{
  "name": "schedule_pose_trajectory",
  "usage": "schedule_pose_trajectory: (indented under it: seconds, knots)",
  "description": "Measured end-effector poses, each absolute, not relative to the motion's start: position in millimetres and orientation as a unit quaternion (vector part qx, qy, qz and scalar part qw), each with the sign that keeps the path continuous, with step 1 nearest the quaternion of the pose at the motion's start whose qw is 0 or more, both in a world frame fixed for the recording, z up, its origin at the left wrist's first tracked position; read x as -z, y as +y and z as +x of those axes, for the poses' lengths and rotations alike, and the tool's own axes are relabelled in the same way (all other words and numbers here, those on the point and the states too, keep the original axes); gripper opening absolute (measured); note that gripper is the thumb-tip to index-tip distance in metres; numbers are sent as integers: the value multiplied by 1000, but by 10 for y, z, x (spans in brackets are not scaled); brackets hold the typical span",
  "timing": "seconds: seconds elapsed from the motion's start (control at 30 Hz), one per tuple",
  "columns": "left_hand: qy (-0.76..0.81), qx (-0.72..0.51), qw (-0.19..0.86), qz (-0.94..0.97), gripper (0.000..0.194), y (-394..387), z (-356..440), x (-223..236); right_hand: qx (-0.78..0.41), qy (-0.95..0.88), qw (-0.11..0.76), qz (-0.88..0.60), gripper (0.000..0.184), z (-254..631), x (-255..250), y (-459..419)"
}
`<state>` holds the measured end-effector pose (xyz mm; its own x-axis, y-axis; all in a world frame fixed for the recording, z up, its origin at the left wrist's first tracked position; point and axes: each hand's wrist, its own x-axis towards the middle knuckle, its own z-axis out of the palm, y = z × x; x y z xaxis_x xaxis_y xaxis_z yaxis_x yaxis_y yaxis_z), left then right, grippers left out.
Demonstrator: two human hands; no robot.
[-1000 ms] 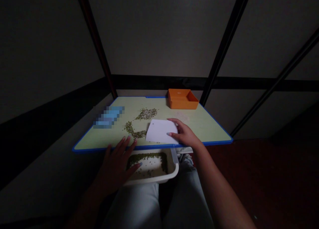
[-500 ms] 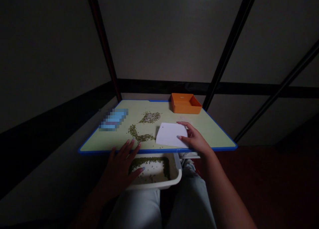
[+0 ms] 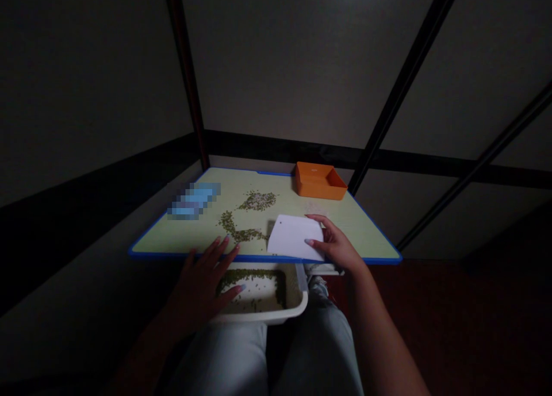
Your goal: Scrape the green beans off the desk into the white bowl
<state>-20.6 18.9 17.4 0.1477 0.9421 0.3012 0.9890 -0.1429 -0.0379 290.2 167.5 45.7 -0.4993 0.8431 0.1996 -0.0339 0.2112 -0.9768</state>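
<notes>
Small, loose green grains [image 3: 248, 235] lie in a curved trail on the near left part of a pale green, blue-edged worktop [image 3: 362, 235], with a paler-centred heap [image 3: 260, 200] farther off. The right hand [image 3: 335, 246] pinches a flat white card [image 3: 293, 235] between thumb and fingers, its left edge by the trail's right end. The left hand [image 3: 202, 284] has its fingers spread at the near edge, thumb over a white rectangular plastic basin [image 3: 298, 308] holding more grains below.

The step in hand appears to be working the card beside the trail; any sweep would call for a low, even edge and a firm pinch.

Whether that edge or the left fingertips touch the worktop cannot be told. The left hand covers part of the basin, a blue item [image 3: 196, 199] at left is pixelated, and the near wall of an open orange box [image 3: 318, 189] at far right hides part of its inside.
</notes>
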Motion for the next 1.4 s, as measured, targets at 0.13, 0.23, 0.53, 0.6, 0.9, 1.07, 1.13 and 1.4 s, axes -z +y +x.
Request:
schedule_pose_trajectory:
  seconds: [0.13, 0.23, 0.53, 0.6, 0.9, 1.07, 1.13, 1.4]
  knots:
    - [-644, 108, 113, -749, 68, 180, -197, -185, -562, -662, 397, -298, 64, 2879, -463, 1674]
    - [-643, 112, 115, -749, 69, 178, -191, -186, -564, -660, 395, -301, 65, 2865, -463, 1679]
    - [-639, 132, 123, -748, 68, 193, -200, -163, -542, -661, 412, -316, 68, 2785, -411, 1707]
    - [-637, 136, 124, -749, 68, 195, -206, -151, -538, -669, 407, -312, 67, 2765, -416, 1707]
    - [-633, 147, 122, -750, 67, 211, -214, -158, -527, -687, 401, -300, 65, 2762, -432, 1710]
    - [-636, 143, 120, -749, 68, 212, -217, -154, -543, -682, 399, -284, 64, 2763, -419, 1705]
    - [-636, 142, 120, -749, 67, 211, -214, -149, -550, -679, 397, -280, 64, 2762, -419, 1701]
    - [-634, 145, 122, -750, 68, 220, -244, -123, -574, -653, 411, -274, 67, 2794, -456, 1662]
